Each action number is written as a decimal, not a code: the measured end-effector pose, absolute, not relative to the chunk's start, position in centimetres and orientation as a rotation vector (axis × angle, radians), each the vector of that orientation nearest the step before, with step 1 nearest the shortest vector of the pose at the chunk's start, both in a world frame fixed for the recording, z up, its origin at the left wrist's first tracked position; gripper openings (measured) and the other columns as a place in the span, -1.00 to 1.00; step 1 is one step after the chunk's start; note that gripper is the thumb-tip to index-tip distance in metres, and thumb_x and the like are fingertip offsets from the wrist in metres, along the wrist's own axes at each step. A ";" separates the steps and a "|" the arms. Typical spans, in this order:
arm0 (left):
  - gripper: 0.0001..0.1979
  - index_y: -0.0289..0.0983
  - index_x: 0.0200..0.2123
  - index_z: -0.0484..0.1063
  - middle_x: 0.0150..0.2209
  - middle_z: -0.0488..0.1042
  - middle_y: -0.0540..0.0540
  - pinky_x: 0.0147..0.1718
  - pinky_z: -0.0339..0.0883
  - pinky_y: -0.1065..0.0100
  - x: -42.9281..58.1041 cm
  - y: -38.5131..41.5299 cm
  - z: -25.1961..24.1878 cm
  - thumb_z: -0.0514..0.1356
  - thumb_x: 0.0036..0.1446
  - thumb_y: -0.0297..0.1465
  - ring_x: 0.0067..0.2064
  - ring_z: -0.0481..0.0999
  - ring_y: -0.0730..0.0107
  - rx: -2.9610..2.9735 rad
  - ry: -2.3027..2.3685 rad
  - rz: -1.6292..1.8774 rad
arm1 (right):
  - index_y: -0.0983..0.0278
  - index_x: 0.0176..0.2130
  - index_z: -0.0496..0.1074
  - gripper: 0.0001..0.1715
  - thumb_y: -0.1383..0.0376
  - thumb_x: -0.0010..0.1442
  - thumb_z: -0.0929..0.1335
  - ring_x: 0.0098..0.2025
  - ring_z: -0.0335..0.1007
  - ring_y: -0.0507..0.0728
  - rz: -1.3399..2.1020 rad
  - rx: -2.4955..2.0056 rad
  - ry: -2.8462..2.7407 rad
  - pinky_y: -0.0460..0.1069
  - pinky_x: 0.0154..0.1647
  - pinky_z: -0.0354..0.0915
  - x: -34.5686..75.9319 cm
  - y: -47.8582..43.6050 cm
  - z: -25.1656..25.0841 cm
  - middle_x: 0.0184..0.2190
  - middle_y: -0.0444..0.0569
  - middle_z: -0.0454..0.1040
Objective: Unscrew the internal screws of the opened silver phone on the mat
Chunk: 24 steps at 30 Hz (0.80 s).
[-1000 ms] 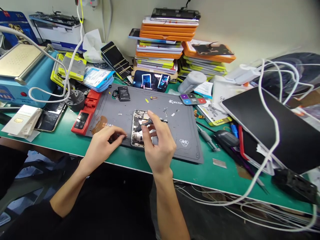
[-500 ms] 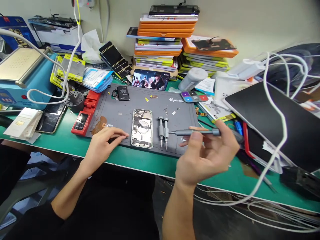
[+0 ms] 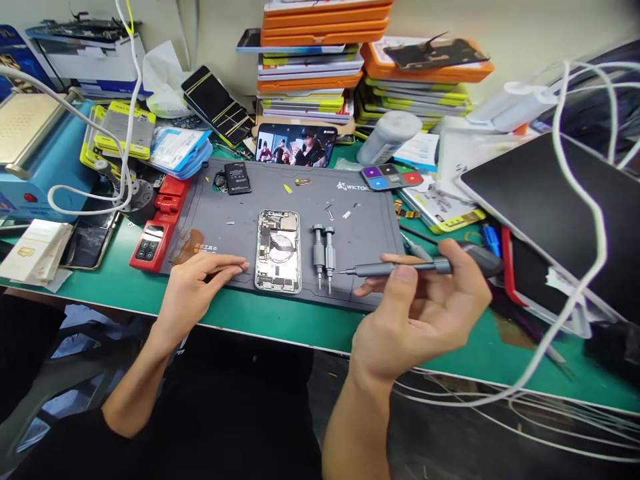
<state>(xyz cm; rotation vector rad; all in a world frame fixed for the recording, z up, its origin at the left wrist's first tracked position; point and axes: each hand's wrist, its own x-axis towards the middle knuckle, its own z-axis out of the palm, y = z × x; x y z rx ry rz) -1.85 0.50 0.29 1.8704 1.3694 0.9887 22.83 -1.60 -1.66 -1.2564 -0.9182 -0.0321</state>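
Note:
An opened phone (image 3: 278,251) with its insides bare lies on a grey work mat (image 3: 350,193). My left hand (image 3: 193,287) rests on the mat just left of the phone, fingers stretched flat, fingertips close to the phone's edge. My right hand (image 3: 425,310) is raised right of the phone, palm up, fingers closed round a grey screwdriver (image 3: 395,269) that points left. Two more screwdrivers (image 3: 323,253) lie side by side on the mat between the phone and my right hand. Small screws and parts are scattered over the mat's upper half.
A lit phone (image 3: 296,145) showing video leans behind the mat. Stacked orange and yellow boxes (image 3: 320,63) stand at the back. A red tool (image 3: 157,223) and a blue machine (image 3: 35,153) are at left. A black tablet (image 3: 545,213) and white cables (image 3: 575,220) crowd the right.
My right hand has left the open phone and swung right and up, carrying the screwdriver. Two other screwdrivers now show on the mat. My left hand has stayed put.

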 end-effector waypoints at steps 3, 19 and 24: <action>-0.85 -0.09 -0.01 0.72 -0.06 0.76 0.01 0.04 0.59 0.24 -1.8 0.6 0.4 0.34 0.44 -0.36 -0.03 0.72 0.29 1.963 1.363 0.967 | 0.15 0.23 0.53 -0.58 0.29 0.42 0.43 -0.42 0.52 0.09 -0.023 -1.276 -0.927 -0.02 -0.58 0.43 22.8 -1.7 -1.7 -0.22 0.00 0.62; -0.90 -0.20 -0.05 0.62 -0.07 0.61 -0.08 0.08 0.44 0.16 -1.8 0.9 -0.3 0.36 0.41 -0.36 -0.02 0.58 0.24 2.410 1.295 0.911 | 0.28 0.21 0.48 -0.58 0.31 0.39 0.43 -0.57 0.39 -0.09 0.107 -1.257 -0.863 -0.09 -0.56 0.44 22.3 -2.0 -1.3 -0.21 -0.08 0.64; -0.96 -0.23 -0.14 0.59 -0.15 0.58 -0.08 0.01 0.45 0.20 -1.4 0.2 -0.4 0.33 0.42 -0.40 -0.11 0.53 0.25 2.581 1.384 0.985 | 0.28 0.20 0.47 -0.58 0.31 0.37 0.43 -0.57 0.40 -0.09 0.139 -1.260 -0.848 -0.09 -0.55 0.45 22.3 -2.1 -1.1 -0.20 -0.09 0.64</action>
